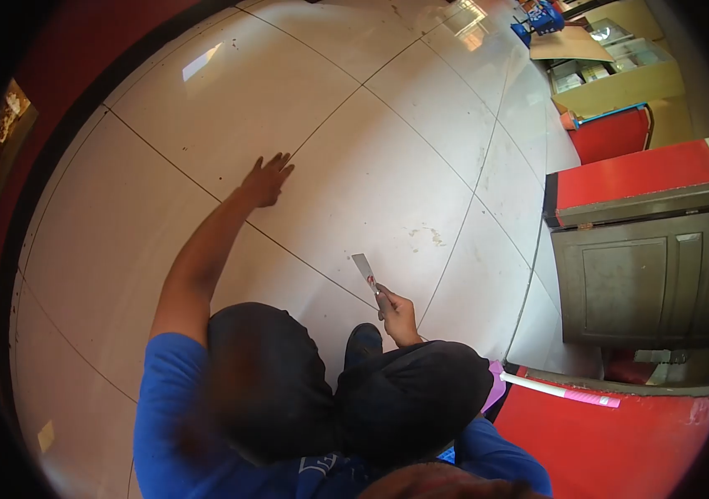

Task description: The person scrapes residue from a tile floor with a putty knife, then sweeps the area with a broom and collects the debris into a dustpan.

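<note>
My left hand is stretched out low over the pale tiled floor, fingers apart and nothing in them. In my right hand, beside my knee, I grip a scraper by its handle. Its flat metal blade points up and away from me, close over the tiles. Most of the handle is hidden by my fingers. Beyond the blade, to the right, a patch of yellowish flakes or stains marks the floor. Small dark specks lie near my left hand.
To the right stands a dark cabinet with a red top. A pink-and-white handle lies by my right knee, over a red surface. Further back are shelves and a blue item. A dark wall base curves along the left.
</note>
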{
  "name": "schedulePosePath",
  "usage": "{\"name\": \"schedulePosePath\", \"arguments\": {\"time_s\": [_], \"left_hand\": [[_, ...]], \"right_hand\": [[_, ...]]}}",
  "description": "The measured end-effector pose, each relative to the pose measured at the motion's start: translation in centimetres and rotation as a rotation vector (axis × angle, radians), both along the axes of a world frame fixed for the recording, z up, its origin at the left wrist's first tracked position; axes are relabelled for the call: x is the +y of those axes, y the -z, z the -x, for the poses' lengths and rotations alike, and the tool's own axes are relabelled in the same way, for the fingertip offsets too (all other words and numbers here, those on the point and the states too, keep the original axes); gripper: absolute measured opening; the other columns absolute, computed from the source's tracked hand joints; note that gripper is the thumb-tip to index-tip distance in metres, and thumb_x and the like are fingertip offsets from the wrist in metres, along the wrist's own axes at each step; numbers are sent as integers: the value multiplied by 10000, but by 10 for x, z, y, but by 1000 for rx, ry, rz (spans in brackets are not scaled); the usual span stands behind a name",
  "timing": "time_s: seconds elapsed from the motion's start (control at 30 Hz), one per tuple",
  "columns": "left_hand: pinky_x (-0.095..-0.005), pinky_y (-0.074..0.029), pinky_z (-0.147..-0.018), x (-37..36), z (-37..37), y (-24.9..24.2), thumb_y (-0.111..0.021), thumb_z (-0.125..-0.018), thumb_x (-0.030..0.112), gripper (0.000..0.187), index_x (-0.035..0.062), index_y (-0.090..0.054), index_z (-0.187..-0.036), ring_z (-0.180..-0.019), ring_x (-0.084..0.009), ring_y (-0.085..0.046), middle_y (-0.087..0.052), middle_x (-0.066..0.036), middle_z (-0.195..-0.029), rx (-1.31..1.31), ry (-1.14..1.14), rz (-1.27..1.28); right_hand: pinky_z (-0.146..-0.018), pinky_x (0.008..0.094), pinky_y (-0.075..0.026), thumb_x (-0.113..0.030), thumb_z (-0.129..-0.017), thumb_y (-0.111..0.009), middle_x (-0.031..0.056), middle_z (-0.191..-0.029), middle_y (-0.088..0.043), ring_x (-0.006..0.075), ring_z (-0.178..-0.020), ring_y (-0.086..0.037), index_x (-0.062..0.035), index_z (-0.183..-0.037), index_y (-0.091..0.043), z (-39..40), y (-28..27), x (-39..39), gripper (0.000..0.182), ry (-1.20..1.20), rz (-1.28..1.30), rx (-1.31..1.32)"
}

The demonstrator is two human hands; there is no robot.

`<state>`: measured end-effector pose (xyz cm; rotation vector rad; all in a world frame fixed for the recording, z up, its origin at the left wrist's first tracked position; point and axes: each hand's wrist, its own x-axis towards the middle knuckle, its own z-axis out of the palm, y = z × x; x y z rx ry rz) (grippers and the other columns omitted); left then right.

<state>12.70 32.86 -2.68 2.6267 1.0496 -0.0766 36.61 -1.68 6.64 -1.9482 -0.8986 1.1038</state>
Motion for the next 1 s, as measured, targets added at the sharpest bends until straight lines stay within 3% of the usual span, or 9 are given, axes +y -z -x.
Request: {"name": "schedulePosePath", "arguments": {"time_s": [0.17, 0.27, 0.33, 0.47, 0.53, 0.67, 0.73, 0.83, 1.0], "left_hand": [[-576, -184, -1153, -108, -54, 10, -599, -897, 373, 705, 148, -294, -1492, -1468, -331, -138, -152, -144, -1590, -222, 436, 47], [-579, -149, -1165, -140, -37, 24, -525, -921, 504, 681, 224, -301, -1500, -1468, -323, -155, -147, -93, -1602, -168, 693, 206], [-577, -127, -1170, -120, 2, 30, -511, -917, 534, 663, 261, -323, -1492, -1469, -311, -159, -168, -49, -1602, -52, 787, 71], [-580, -119, -1164, -55, 93, 26, -497, -937, 496, 666, 237, -284, -1512, -1473, -316, -132, -166, -66, -1602, 52, -255, -82], [-554, -239, -1137, -34, 143, 5, -549, -934, 423, 645, 149, -340, -1478, -1430, -342, -248, -256, -144, -1558, 154, -490, -87], [-383, -554, -850, -7, 247, 5, -699, -809, 42, 280, -32, -577, -1050, -1035, -327, -601, -573, -178, -1116, 325, -585, -150], [-364, -587, -730, -2, 291, 7, -650, -779, -98, 209, -25, -569, -957, -925, -311, -632, -563, -169, -1033, 394, -496, -264], [-366, -574, -763, 3, 324, -20, -613, -776, -144, 209, -32, -550, -940, -879, -320, -632, -561, -176, -1005, 533, -345, -280], [-437, -504, -755, -13, 278, -102, -713, -733, -38, 295, 0, -540, -968, -892, -332, -615, -561, -157, -917, 529, -12, 105]], "right_hand": [[-453, 198, -345, -196, -1015, -494, -38, -684, -473, 43, -560, -459, -23, -1308, -577, 21, -70, 20, 351, -64, -67, 22], [-409, 195, -344, -192, -1015, -488, -35, -676, -470, 36, -539, -457, -44, -1328, -564, 19, -75, 33, 354, 66, 11, 76], [-374, 195, -338, -176, -1013, -483, -30, -674, -477, 35, -495, -441, -47, -1336, -555, 11, -50, 33, 355, 123, -33, 81], [-406, 215, -348, -226, -1001, -503, -7, -655, -511, 55, -524, -450, -126, -1313, -598, -2, -28, 32, 341, 197, 112, 118], [-415, 227, -365, -227, -997, -503, -3, -655, -514, 65, -526, -458, -138, -1306, -606, -14, -18, 27, 338, 222, 209, 109], [-465, 288, -416, -263, -984, -496, 53, -707, -585, 113, -506, -502, -152, -1313, -603, -39, 31, -12, 363, -16, 336, -107], [-566, 342, -467, -271, -963, -513, 121, -763, -671, 211, -566, -601, -183, -1259, -644, -33, 23, -19, 335, -172, 455, -472], [-745, 445, -522, -245, -916, -570, 201, -877, -686, 393, -793, -661, -142, -1143, -694, -25, 48, -11, 277, -160, 200, -603], [-760, 501, -529, -231, -923, -526, 244, -832, -668, 433, -804, -652, -91, -1076, -697, -22, 35, 25, 268, -180, 313, -572]]}}
